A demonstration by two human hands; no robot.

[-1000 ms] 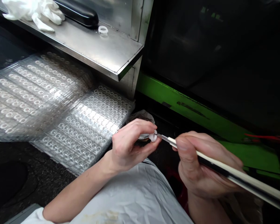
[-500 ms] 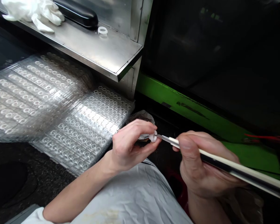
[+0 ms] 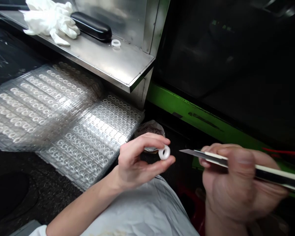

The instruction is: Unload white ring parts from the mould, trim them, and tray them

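Note:
Between the thumb and fingertips of my left hand [image 3: 140, 160] is a small white ring [image 3: 164, 152], its dark hole turned toward me. My right hand [image 3: 241, 180] is closed around a slim utility knife [image 3: 216, 157] with a pale and black handle. The knife's pointed blade [image 3: 190, 152] sticks out toward the ring, with a gap between tip and ring. Parts of the handle are hidden under my right thumb and fingers.
Clear plastic trays [image 3: 95, 141] holding rows of white rings lie at the left. Above them juts a metal shelf [image 3: 108, 65] with white gloves [image 3: 51, 21], a black case [image 3: 90, 25] and another ring [image 3: 116, 43]. Behind my left hand sits a clear bag [image 3: 151, 127].
My right hand has drawn the knife back to the right, so its blade has come away from the ring. The ring now faces me more. The whole view has shifted slightly.

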